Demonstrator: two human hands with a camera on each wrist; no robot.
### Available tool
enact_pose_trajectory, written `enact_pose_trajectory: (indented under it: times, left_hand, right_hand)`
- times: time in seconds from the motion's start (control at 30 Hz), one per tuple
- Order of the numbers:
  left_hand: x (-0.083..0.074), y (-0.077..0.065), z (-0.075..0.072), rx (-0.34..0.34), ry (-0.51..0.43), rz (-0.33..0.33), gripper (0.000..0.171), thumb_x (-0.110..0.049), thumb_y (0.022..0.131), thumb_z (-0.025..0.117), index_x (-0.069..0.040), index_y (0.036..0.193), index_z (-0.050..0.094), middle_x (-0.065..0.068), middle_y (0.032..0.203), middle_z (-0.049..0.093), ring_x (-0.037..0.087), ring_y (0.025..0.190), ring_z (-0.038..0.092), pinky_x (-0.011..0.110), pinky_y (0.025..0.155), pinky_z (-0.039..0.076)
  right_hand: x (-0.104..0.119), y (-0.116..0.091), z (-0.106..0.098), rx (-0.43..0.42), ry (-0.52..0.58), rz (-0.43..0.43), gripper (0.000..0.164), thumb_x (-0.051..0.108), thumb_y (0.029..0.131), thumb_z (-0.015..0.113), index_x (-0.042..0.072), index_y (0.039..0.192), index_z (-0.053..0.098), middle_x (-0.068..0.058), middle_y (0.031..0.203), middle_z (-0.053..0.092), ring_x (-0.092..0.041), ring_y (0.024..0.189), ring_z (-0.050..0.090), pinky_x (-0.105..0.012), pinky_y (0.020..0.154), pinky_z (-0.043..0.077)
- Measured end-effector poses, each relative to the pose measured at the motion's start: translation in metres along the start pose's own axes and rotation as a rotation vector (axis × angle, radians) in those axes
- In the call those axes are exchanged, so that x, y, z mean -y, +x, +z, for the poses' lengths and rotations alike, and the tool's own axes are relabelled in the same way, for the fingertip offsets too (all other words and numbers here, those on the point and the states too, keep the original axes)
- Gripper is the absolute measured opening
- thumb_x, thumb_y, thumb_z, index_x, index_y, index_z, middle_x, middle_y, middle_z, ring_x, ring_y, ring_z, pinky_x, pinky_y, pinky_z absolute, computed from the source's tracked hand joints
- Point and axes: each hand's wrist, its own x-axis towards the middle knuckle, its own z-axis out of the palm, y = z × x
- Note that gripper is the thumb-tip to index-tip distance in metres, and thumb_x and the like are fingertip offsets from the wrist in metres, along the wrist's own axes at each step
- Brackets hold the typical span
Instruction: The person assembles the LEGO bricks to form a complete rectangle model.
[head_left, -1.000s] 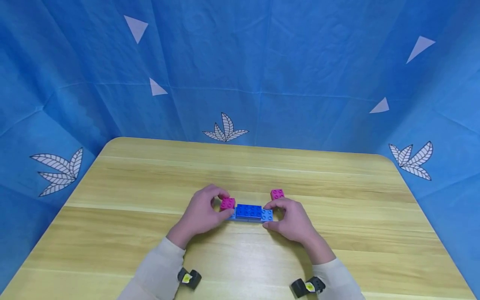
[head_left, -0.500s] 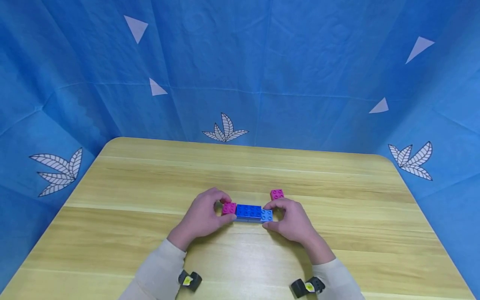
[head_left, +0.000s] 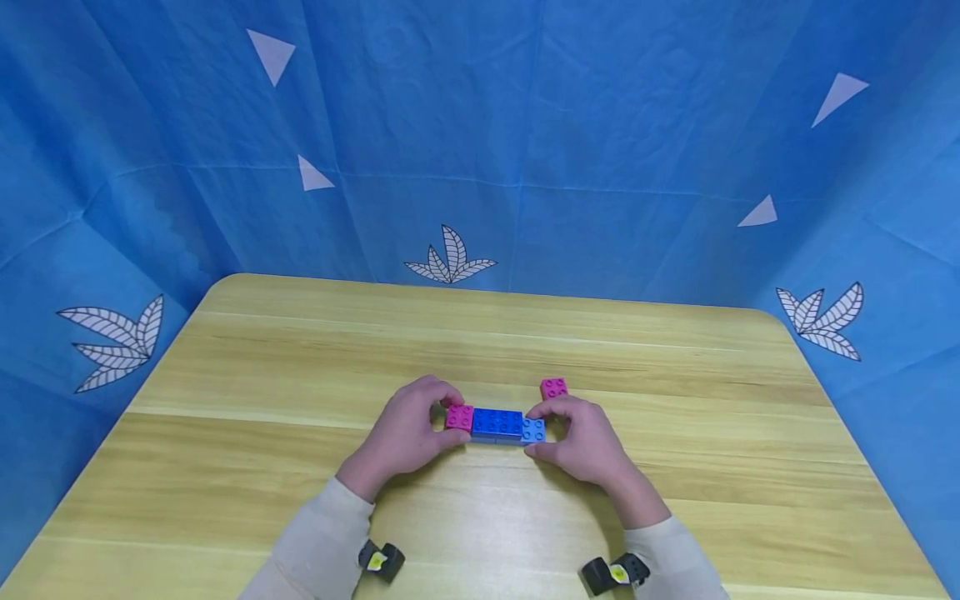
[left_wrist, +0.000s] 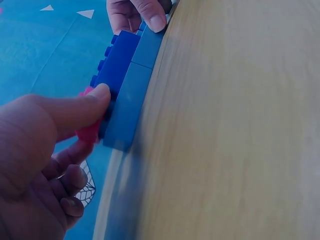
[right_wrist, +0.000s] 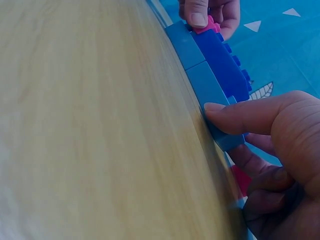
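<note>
My left hand (head_left: 408,427) pinches a pink toy building brick (head_left: 460,417) between thumb and forefinger. That brick is over the left end of a row of two light blue bricks (left_wrist: 126,107), right at its studs and beside a dark blue brick (head_left: 497,422). The dark blue brick spans the seam between the two light blue ones. At the other end, my right hand (head_left: 581,435) grips the right light blue brick (head_left: 533,430), thumb on the near side and fingers on the far side. Its studs show between my fingertips.
A second pink brick (head_left: 554,387) lies on the wooden table (head_left: 675,375) just behind my right hand, partly covered by it. A blue patterned curtain (head_left: 480,125) hangs around the back and sides of the table.
My left hand has brought the pink brick down and slightly right, onto the row's left end beside the dark blue brick. My right hand keeps its grip in the same place.
</note>
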Motion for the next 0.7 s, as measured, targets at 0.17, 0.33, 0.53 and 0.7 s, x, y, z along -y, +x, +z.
enact_pose_trajectory:
  times: [0.17,0.33,0.53,0.7]
  left_hand:
    - [-0.0024,0.0001,-0.0011,0.003,0.03,0.011,0.038,-0.027,0.075,0.091,-0.015,0.104,0.07,-0.007,0.1,0.059,0.017,0.089,0.054,0.035,0.082,0.047]
    - [-0.0057,0.0002,-0.0023,0.005,0.04,0.002,0.039,-0.027,0.074,0.091,-0.014,0.104,0.069,-0.007,0.098,0.059,0.018,0.088,0.054,0.035,0.081,0.047]
    - [-0.0067,0.0003,-0.0035,0.014,0.047,0.006,0.039,-0.026,0.073,0.091,-0.014,0.102,0.069,-0.008,0.095,0.058,0.018,0.087,0.055,0.035,0.08,0.047]
    - [-0.0057,0.001,-0.0043,0.02,0.046,0.007,0.04,-0.027,0.072,0.092,-0.014,0.103,0.069,-0.009,0.097,0.058,0.017,0.089,0.055,0.035,0.081,0.047]
  right_hand:
    - [0.0004,-0.0004,-0.0001,0.003,0.004,0.003,0.035,0.012,0.068,0.093,0.018,0.097,0.075,0.003,0.105,0.068,-0.027,0.11,0.059,-0.051,0.1,0.04]
    - [-0.0001,-0.0003,-0.0002,0.004,0.008,-0.004,0.034,0.013,0.068,0.093,0.017,0.097,0.075,0.002,0.105,0.068,-0.027,0.11,0.059,-0.052,0.1,0.041]
    - [-0.0021,0.0003,0.0009,-0.002,0.004,-0.011,0.035,0.012,0.068,0.093,0.017,0.097,0.075,0.004,0.102,0.068,-0.024,0.107,0.06,-0.05,0.099,0.042]
    - [-0.0011,0.0,0.0003,-0.008,-0.003,-0.017,0.036,0.011,0.066,0.093,0.017,0.097,0.075,0.005,0.101,0.068,-0.024,0.106,0.06,-0.049,0.098,0.042]
